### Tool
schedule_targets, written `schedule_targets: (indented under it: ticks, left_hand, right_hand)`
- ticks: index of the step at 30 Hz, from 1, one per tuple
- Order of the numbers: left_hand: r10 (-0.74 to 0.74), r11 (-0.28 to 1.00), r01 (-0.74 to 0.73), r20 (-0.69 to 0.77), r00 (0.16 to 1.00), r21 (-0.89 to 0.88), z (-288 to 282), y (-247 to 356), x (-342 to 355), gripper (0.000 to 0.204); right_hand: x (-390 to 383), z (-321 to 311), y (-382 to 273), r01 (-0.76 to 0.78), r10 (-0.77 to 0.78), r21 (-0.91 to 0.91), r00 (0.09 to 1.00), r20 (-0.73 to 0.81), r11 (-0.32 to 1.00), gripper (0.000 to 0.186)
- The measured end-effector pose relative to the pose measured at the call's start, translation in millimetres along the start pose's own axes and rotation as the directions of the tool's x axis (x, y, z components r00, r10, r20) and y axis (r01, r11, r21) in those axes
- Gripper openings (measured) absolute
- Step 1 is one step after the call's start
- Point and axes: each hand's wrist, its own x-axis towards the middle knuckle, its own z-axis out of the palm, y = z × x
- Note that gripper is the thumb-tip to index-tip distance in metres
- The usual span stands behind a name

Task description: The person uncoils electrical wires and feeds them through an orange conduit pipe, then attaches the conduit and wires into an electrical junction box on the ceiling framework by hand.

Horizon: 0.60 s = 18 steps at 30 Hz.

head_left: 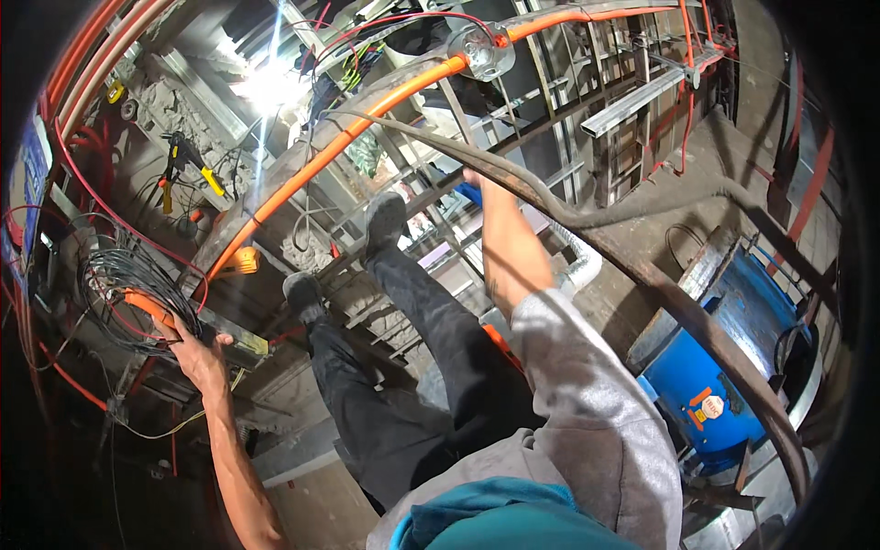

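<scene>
We have our left grip [195, 356] at the left of the frame, right at the lower right edge of a loose coil of black wire [151, 280]; a short orange tube [147, 302] lies across the coil, its lower end meeting our fingers. The thumb stands out to the right, away from the fingers, and we cannot tell whether the fingers close around the tube and wire or only rest against them. Our right grip [478, 181] is at upper centre, partly hidden by a long brown bar [550, 206], with a bit of blue [469, 193] just beside it; we cannot tell how far it is closed or what it holds. Above and to the right of the coil, a long orange conduit [339, 142] curves up toward the top of the frame, bounding the left grip's room on that side. Below, we see a gap between our left forearm [229, 449] and our dark trousers [440, 312]. On the right, the brown bar sweeps down past our grey sleeve [587, 357] and in front of a blue drum [678, 367], edging the room beside that arm. Pliers with yellow handles [211, 181] lie at upper left, well apart from both grips.
</scene>
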Motion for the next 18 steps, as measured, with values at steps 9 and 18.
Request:
schedule_targets:
  ticks: [9,18]
  left_hand:
    - [-0.117,0.970,0.101,0.060,0.991,0.223,-40.2,-31.8,-17.9,0.102]
    - [-0.087,0.970,0.066,0.083,0.993,0.234,-27.2,-13.5,-7.6,0.101]
  right_hand:
    - [-159.9,78.9,-161.4,0.191,-0.187,0.323,0.981,-0.042,0.927,0.006]
    - [-55.8,218.6,-406.7,0.884,-0.282,-0.331,0.427,0.859,0.330,0.027]
